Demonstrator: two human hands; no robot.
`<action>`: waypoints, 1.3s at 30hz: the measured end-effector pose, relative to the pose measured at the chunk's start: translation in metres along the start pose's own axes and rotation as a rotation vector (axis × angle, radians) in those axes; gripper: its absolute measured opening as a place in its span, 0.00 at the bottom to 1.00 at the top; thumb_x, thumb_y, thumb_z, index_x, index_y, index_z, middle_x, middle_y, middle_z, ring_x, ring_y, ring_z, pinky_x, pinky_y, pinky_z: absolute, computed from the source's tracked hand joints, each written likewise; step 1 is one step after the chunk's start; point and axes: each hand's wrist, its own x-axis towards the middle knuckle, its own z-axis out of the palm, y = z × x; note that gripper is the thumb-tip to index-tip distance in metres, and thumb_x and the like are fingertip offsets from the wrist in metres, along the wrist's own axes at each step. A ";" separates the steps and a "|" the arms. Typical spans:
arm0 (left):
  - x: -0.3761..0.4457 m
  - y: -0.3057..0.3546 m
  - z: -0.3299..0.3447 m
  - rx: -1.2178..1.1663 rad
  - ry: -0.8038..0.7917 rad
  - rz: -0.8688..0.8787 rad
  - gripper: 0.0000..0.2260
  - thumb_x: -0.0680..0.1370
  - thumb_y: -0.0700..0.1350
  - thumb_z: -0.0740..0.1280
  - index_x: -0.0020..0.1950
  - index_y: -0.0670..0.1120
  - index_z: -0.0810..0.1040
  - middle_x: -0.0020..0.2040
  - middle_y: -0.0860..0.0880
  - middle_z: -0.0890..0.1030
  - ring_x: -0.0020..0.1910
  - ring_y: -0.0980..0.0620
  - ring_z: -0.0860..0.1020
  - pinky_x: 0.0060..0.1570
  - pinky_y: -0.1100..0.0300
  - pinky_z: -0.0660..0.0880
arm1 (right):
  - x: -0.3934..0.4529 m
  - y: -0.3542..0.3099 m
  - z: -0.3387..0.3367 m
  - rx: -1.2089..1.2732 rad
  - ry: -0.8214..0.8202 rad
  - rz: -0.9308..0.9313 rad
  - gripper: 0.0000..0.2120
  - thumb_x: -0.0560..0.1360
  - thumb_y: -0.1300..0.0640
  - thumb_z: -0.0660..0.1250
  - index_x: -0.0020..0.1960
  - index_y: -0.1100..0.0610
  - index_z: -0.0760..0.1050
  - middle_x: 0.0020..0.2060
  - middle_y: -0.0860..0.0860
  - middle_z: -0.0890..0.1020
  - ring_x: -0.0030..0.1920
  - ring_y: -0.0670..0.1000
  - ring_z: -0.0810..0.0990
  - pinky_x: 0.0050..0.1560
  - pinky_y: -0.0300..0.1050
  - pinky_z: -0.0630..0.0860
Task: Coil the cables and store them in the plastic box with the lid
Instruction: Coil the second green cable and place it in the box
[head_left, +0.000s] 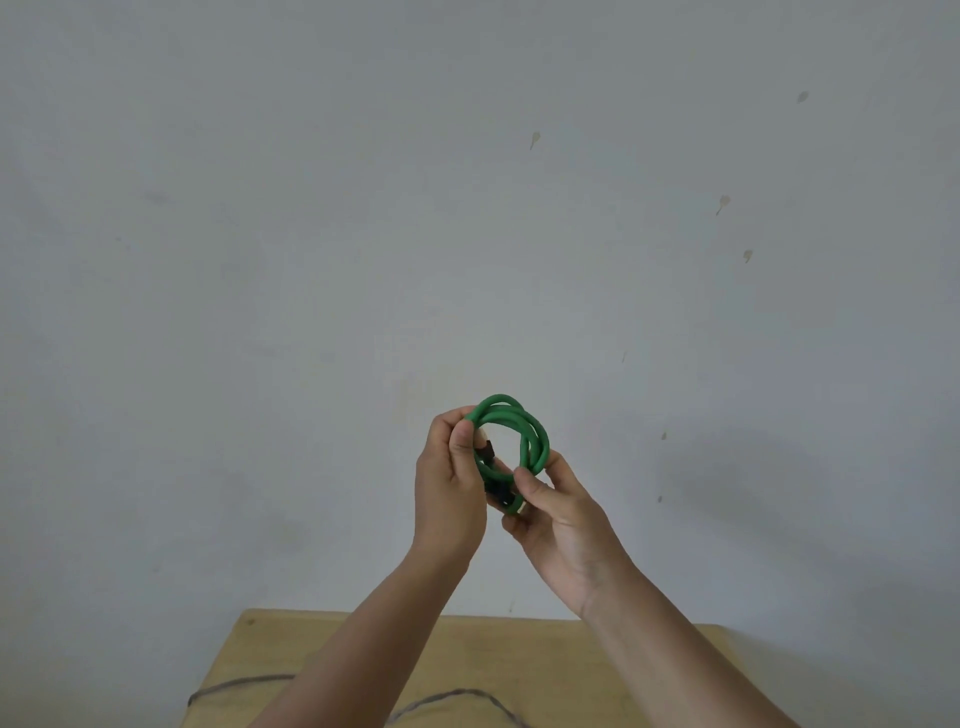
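A pale grey wall (363, 234), flecked with small stains, fills most of the view above a light wooden table (498, 654) on which a thin grey cable (244, 682) lies loose. A person's two bare forearms rise from the table's near edge, the left hand (449, 493) and the right hand (558, 512) raised together in front of the wall. Between them sits a green cable (511, 415) wound into a small coil, well above the table; both hands' fingers are closed around it, the left pinching its upper left side, the right gripping its lower end beside the black plugs (498, 491).
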 end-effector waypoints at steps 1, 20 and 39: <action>0.000 0.002 0.002 -0.016 0.007 -0.020 0.11 0.82 0.42 0.51 0.50 0.44 0.73 0.36 0.49 0.74 0.26 0.62 0.74 0.26 0.67 0.72 | -0.001 -0.002 -0.001 -0.021 -0.009 -0.008 0.08 0.76 0.64 0.62 0.53 0.55 0.71 0.58 0.62 0.80 0.50 0.60 0.76 0.41 0.43 0.67; 0.002 -0.013 -0.001 0.010 -0.010 -0.199 0.12 0.82 0.47 0.52 0.48 0.47 0.74 0.40 0.48 0.77 0.38 0.51 0.77 0.35 0.55 0.76 | 0.010 -0.012 0.000 -1.375 0.310 -0.727 0.08 0.68 0.56 0.74 0.48 0.51 0.81 0.46 0.47 0.67 0.49 0.44 0.66 0.39 0.26 0.62; -0.025 -0.034 -0.031 -0.121 -0.058 -0.391 0.15 0.82 0.48 0.53 0.55 0.47 0.79 0.38 0.46 0.78 0.34 0.52 0.77 0.29 0.60 0.75 | -0.013 0.039 0.005 -0.926 0.297 -0.439 0.17 0.75 0.58 0.66 0.61 0.44 0.75 0.31 0.40 0.78 0.32 0.44 0.74 0.35 0.27 0.70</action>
